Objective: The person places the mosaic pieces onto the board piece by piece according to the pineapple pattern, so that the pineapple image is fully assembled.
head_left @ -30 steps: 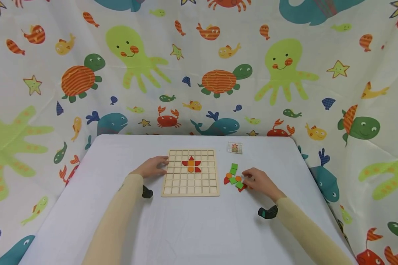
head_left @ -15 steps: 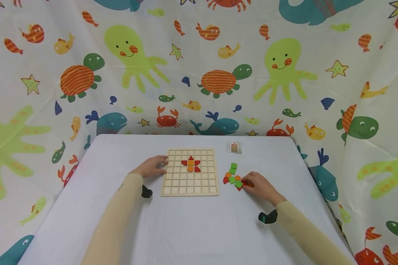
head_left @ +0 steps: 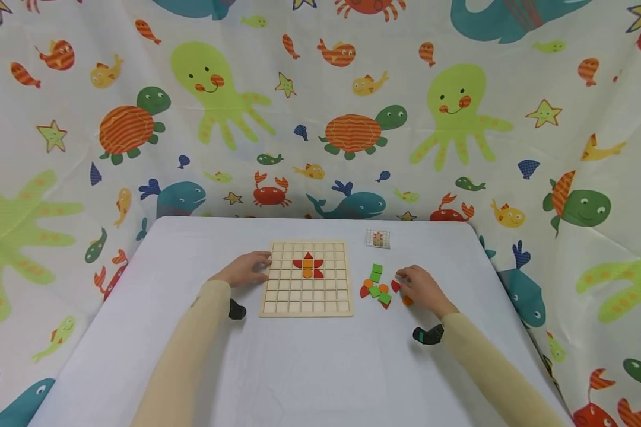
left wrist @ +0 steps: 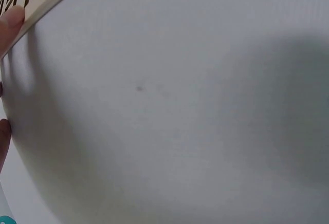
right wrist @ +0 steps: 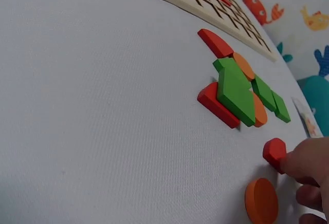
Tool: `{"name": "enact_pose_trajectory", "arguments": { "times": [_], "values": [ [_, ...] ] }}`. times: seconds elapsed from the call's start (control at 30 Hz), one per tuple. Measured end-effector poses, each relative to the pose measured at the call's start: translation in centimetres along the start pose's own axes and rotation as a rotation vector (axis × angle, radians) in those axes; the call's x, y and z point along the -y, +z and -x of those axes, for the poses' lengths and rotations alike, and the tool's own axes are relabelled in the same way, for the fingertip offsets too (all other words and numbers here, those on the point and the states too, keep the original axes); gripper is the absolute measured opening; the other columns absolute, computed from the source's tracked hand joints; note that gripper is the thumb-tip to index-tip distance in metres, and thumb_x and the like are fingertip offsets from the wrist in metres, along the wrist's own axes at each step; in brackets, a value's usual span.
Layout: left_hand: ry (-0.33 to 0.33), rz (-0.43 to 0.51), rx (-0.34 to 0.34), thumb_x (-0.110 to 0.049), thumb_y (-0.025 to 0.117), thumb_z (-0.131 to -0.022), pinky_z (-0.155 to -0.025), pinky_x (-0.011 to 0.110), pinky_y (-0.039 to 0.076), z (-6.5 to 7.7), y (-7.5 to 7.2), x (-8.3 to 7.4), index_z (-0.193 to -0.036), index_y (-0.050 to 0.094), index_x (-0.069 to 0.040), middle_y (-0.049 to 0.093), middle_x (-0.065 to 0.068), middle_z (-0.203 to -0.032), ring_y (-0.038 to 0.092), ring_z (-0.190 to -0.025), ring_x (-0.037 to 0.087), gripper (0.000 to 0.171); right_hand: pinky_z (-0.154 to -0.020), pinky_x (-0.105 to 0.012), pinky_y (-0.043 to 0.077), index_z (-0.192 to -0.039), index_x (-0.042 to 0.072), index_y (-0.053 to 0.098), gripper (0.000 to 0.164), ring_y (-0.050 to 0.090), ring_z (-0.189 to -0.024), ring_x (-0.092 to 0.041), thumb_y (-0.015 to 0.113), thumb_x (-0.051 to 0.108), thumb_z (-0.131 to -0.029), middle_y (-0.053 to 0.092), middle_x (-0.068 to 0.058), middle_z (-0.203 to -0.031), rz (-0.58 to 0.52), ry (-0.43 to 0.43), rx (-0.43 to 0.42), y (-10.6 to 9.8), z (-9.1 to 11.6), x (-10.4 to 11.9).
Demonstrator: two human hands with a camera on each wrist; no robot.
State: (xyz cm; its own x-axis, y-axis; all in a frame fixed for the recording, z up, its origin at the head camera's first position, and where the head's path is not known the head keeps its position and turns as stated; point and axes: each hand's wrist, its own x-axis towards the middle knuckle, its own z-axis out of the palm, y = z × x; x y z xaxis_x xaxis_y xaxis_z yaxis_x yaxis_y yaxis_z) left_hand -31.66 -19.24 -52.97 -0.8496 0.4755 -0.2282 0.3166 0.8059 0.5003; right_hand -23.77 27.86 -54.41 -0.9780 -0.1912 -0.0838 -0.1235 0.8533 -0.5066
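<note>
My left hand (head_left: 244, 268) touches the left edge of a wooden grid board (head_left: 306, 302), its fingers fairly straight; in the left wrist view a fingertip (left wrist: 13, 18) rests on the board's rim. Red and orange pieces (head_left: 308, 263) form a small figure in the upper middle of the grid. To the right of the board, my right hand (head_left: 423, 287) pinches a red piece with a curved edge (right wrist: 275, 153), its fingers partly hidden. Just below that hand lies an orange round piece (right wrist: 262, 201). A loose cluster holds green squares (right wrist: 236, 96), orange rounds and red pieces.
A small picture card (head_left: 378, 238) lies beyond the cluster, near the table's far edge. Black wrist cameras hang under both wrists. A white cloth (head_left: 310, 367) covers the table, and a sea-animal curtain (head_left: 299, 118) hangs behind and around it.
My right hand has gone down to the near pieces, then back up with a red piece, away from the cluster. An orange round now shows below it. My left hand stays put.
</note>
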Motion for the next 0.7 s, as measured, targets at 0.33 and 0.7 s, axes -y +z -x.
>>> {"name": "enact_pose_trajectory", "arguments": {
  "times": [0.33, 0.7],
  "values": [
    [0.015, -0.013, -0.002, -0.021, 0.074, -0.088, -0.118, 0.049, 0.027, -0.10, 0.14, 0.14, -0.131, 0.059, -0.001, 0.039, 0.013, -0.153, 0.031, -0.143, 0.034, 0.049, -0.078, -0.034, 0.052, -0.119, 0.004, 0.068, 0.033, 0.053, -0.089, -0.020, 0.072, 0.014, -0.088, 0.059, -0.008, -0.105, -0.033, -0.080, 0.066, -0.01, 0.48, -0.19],
    [0.009, -0.010, -0.004, -0.021, 0.073, -0.089, -0.118, 0.049, 0.027, 0.17, 0.11, -0.04, -0.131, 0.059, 0.000, 0.039, 0.014, -0.153, 0.030, -0.143, 0.035, 0.049, -0.081, -0.038, 0.055, -0.115, 0.003, 0.066, 0.035, 0.055, -0.088, -0.020, 0.074, 0.024, -0.088, 0.060, -0.007, -0.098, -0.005, -0.056, -0.019, 0.58, 0.55, -0.13]
  ]
}}
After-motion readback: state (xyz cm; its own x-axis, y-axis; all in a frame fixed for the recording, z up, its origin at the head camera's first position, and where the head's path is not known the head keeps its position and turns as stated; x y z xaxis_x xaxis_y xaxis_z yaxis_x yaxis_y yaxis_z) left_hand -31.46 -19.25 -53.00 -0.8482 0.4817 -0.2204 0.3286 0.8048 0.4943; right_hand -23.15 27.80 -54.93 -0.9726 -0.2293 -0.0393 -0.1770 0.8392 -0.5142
